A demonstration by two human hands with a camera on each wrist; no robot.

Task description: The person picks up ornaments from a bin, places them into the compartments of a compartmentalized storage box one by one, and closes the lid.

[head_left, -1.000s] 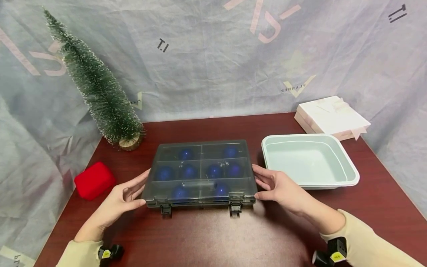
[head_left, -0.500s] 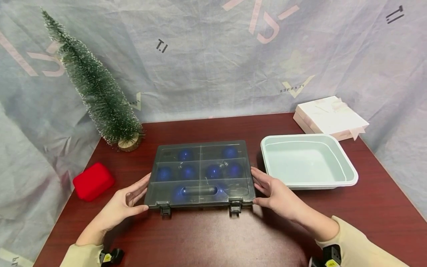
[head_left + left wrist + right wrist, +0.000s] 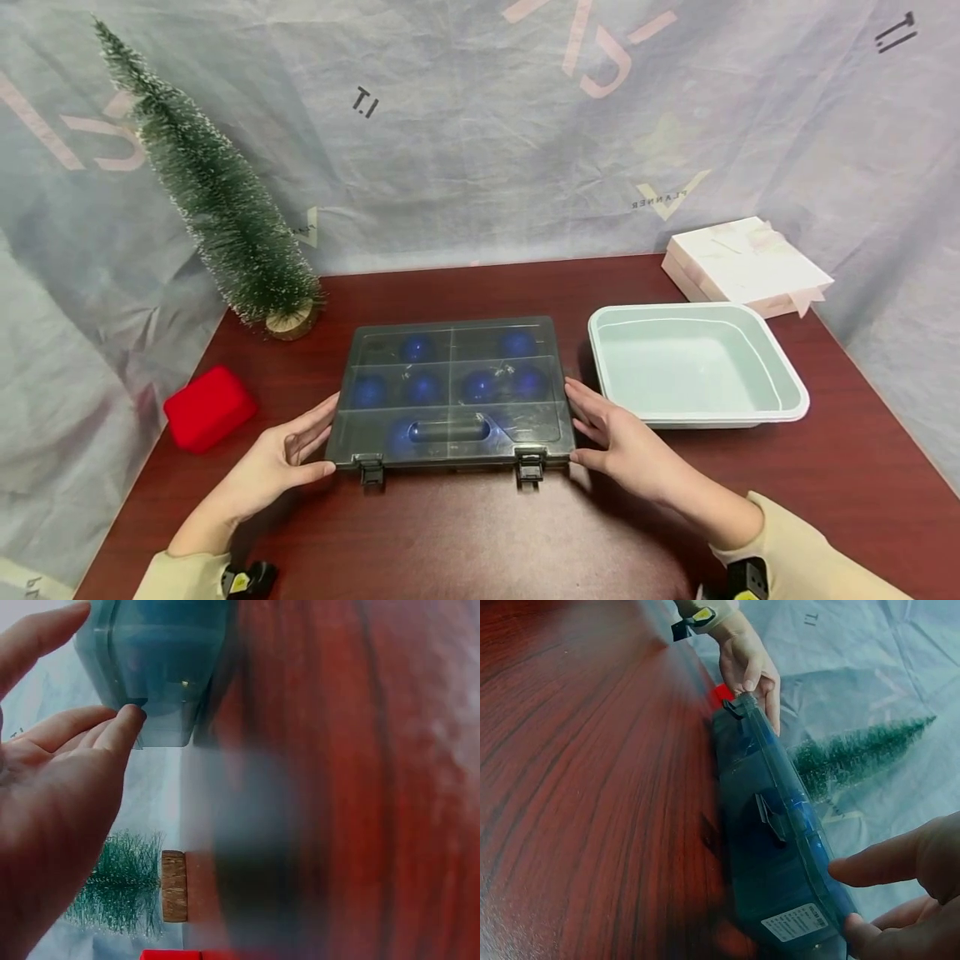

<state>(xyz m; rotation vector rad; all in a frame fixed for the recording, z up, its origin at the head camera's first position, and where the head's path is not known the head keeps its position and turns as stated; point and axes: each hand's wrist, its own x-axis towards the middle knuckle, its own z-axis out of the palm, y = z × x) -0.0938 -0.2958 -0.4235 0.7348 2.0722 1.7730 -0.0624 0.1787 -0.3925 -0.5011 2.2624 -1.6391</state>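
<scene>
A smoky see-through compartment case (image 3: 450, 400) lies flat on the table, lid down, its two black latches sticking out at the front. Several blue balls (image 3: 480, 385) show through the lid. My left hand (image 3: 273, 462) touches the case's left side with nearly straight fingers, thumb tip at the front corner. On the opposite side my right hand (image 3: 618, 437) does likewise, fingertips along the edge. In the right wrist view, thumb (image 3: 877, 864) and fingertips meet the lid's rim, and a latch (image 3: 771, 817) juts outward. The left wrist view has fingertips (image 3: 129, 720) against the case's end.
Right of the case stands a pale green tray (image 3: 780, 367), with a white gift box (image 3: 750, 262) behind it. A small frosted tree (image 3: 232, 217) on a wooden base stands at the back left. Below it lies a red box (image 3: 210, 408). A grey cloth (image 3: 465, 150) hangs behind the table.
The front of the lid has come down, so the handle recess and left latch show more fully. Both hands have lowered slightly with it; over the last half second they barely move.
</scene>
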